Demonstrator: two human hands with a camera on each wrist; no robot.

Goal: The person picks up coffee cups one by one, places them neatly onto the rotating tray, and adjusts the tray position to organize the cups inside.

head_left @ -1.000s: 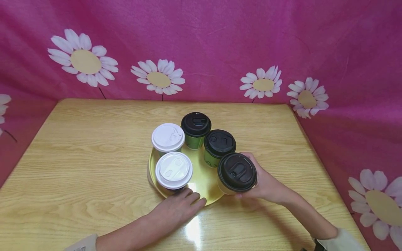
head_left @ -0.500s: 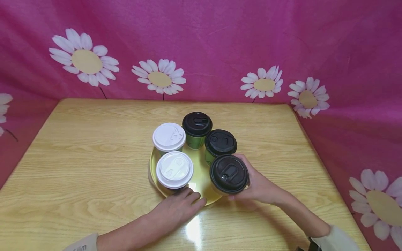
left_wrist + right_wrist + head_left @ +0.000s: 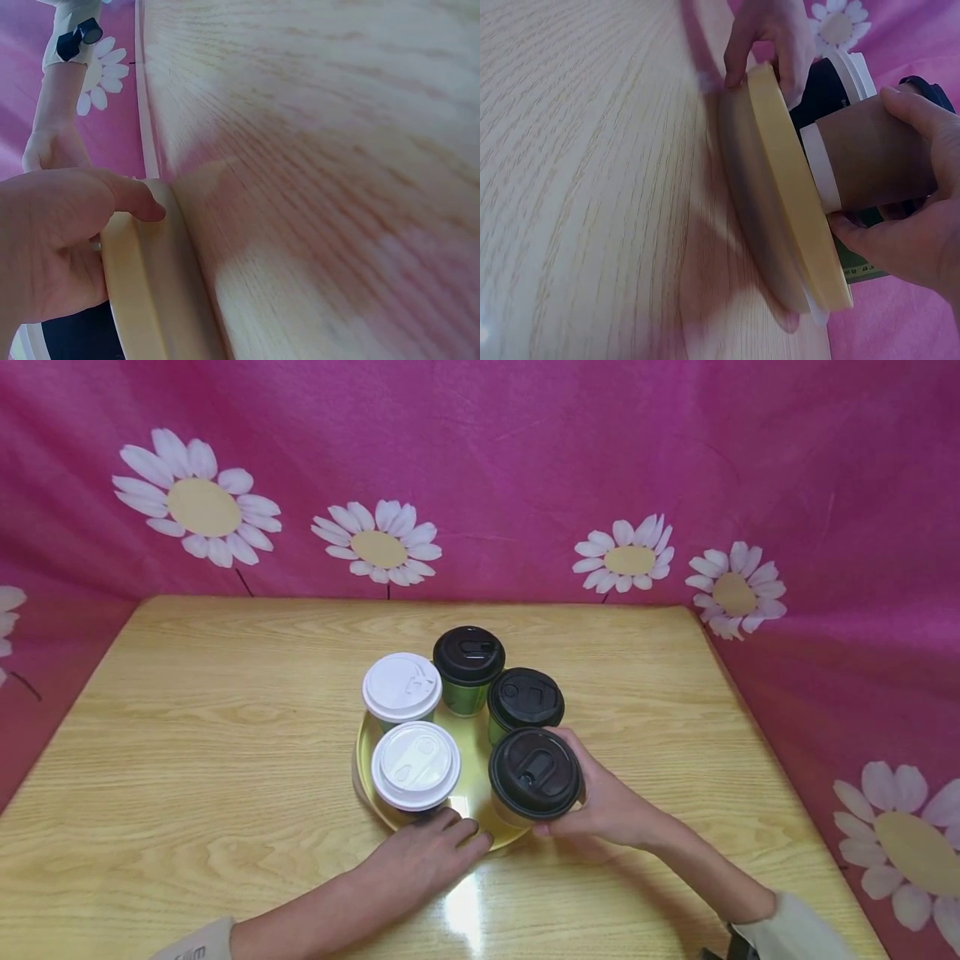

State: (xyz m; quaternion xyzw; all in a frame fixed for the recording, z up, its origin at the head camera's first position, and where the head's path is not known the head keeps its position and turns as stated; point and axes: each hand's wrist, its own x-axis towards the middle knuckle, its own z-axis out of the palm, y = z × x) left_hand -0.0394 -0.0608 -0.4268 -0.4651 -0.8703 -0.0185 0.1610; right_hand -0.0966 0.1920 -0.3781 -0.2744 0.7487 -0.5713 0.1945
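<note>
My right hand [image 3: 600, 802] grips a brown paper coffee cup [image 3: 885, 154] with a black lid [image 3: 536, 773] over the near right part of a round yellow tray [image 3: 480, 777]. In the right wrist view the cup's white base is right at the tray's rim. My left hand [image 3: 431, 852] pinches the tray's near rim, the thumb [image 3: 142, 199] outside and the fingers inside. Just beyond it stands a cup with a white lid [image 3: 416, 766]. Behind that is another white-lidded cup [image 3: 402, 687]. Two green cups with black lids, one at the back [image 3: 465, 697] and one at the right [image 3: 525, 697], share the tray.
The tray stands on a wood-grain table [image 3: 225, 735]. A pink cloth [image 3: 495, 460] with white daisies hangs behind the table and along its sides. Light glares off the table in front of the tray.
My right hand has moved left with the brown cup, bringing it further over the tray. The left hand and the other cups have stayed put.
</note>
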